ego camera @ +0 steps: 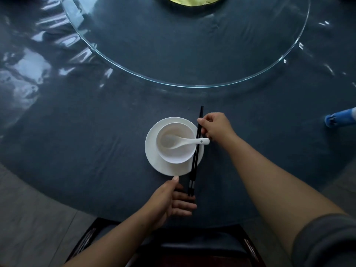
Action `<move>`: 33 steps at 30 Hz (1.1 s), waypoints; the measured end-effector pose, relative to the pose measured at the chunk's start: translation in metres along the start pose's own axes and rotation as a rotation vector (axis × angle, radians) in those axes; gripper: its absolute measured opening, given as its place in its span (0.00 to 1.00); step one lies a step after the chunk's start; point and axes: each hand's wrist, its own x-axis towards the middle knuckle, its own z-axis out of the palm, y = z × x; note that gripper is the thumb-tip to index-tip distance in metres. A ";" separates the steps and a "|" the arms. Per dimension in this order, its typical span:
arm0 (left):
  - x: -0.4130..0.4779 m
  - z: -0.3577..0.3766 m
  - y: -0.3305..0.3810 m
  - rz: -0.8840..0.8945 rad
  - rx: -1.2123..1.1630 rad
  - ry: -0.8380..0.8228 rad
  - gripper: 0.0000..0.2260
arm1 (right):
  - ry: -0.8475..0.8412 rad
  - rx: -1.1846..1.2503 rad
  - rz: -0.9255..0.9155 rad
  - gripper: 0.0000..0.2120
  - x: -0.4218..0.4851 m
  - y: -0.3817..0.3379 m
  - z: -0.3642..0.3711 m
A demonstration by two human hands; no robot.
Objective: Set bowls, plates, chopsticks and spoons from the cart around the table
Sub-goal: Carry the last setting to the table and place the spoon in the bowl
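Observation:
A white plate [154, 160] lies on the dark blue table near its front edge, and a white bowl [173, 157] stands on it. A white spoon [185, 142] rests in the bowl with its handle pointing right. A pair of black chopsticks [195, 157] runs lengthwise over the plate's right rim. My right hand [216, 128] pinches them near their far end. My left hand [173, 201] is at their near end, fingers under the tips and thumb raised toward the plate's edge.
A large round glass turntable [192, 84] covers the table's middle, with a yellow-green item [192, 0] at its centre. A blue object [339, 118] pokes in at the right edge. A dark chair [167, 245] stands below me against the table's rim [77, 207].

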 end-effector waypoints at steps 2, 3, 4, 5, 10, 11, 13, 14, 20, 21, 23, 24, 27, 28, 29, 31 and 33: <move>0.000 -0.001 0.000 0.005 0.005 -0.014 0.23 | 0.002 0.017 -0.003 0.13 0.000 0.000 0.003; 0.000 -0.002 0.000 0.008 0.010 -0.022 0.23 | 0.000 0.018 -0.005 0.13 0.000 -0.001 0.004; 0.000 -0.002 0.000 0.009 0.013 -0.026 0.23 | -0.003 0.017 -0.007 0.13 0.000 -0.001 0.005; 0.000 -0.002 -0.001 0.009 0.014 -0.028 0.23 | -0.004 0.014 -0.010 0.13 0.000 -0.002 0.006; -0.003 -0.006 0.000 0.007 -0.007 -0.019 0.22 | 0.000 0.017 -0.011 0.14 0.000 -0.004 0.007; -0.004 -0.006 -0.001 0.008 -0.016 -0.014 0.22 | 0.003 0.014 -0.008 0.14 -0.001 -0.004 0.007; -0.006 -0.007 -0.001 0.015 -0.030 -0.005 0.23 | 0.012 0.011 -0.004 0.14 -0.002 -0.005 0.007; -0.007 -0.006 -0.002 0.020 -0.034 -0.001 0.22 | 0.016 0.012 -0.002 0.14 -0.002 -0.006 0.007; -0.012 -0.004 0.001 0.045 -0.034 0.013 0.21 | 0.040 0.033 0.014 0.14 -0.005 -0.008 0.007; -0.013 -0.004 0.002 0.045 -0.033 0.011 0.20 | 0.041 0.033 0.013 0.13 -0.005 -0.008 0.007; -0.014 -0.004 0.003 0.045 -0.030 0.009 0.20 | 0.039 0.030 0.008 0.12 -0.006 -0.007 0.007; -0.014 -0.003 0.004 0.045 -0.030 0.010 0.20 | 0.038 0.024 0.004 0.12 -0.006 -0.007 0.007; -0.014 -0.002 0.006 0.034 -0.041 0.010 0.20 | 0.044 0.019 -0.012 0.11 -0.008 -0.007 0.007; -0.014 -0.002 0.007 0.031 -0.043 0.009 0.20 | 0.049 0.021 -0.021 0.11 -0.008 -0.007 0.007; -0.015 -0.002 0.008 0.027 -0.046 0.010 0.19 | 0.052 0.023 -0.029 0.11 -0.009 -0.007 0.008; -0.014 -0.002 0.009 0.029 -0.049 0.008 0.19 | 0.056 0.027 -0.044 0.11 -0.011 -0.007 0.008; -0.015 -0.003 0.009 0.032 -0.054 0.001 0.19 | 0.057 0.029 -0.054 0.11 -0.012 -0.006 0.009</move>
